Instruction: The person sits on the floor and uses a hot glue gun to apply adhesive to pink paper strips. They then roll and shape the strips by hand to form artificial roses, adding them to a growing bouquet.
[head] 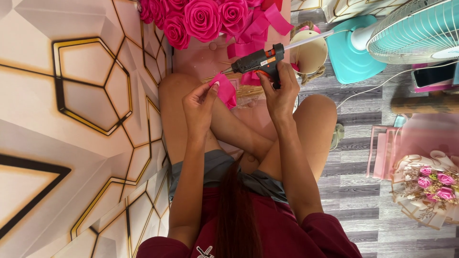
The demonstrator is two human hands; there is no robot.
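- A dark phone screen (432, 74) lies flat on the grey floor at the right edge, under the fan, a rectangle with a pink border.
- An orange label patch (270, 60) sits on the black glue gun's side.

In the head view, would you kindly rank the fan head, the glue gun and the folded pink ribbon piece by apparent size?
1. fan head, though cut off by the frame
2. glue gun, in the right hand
3. pink ribbon piece, in the left hand
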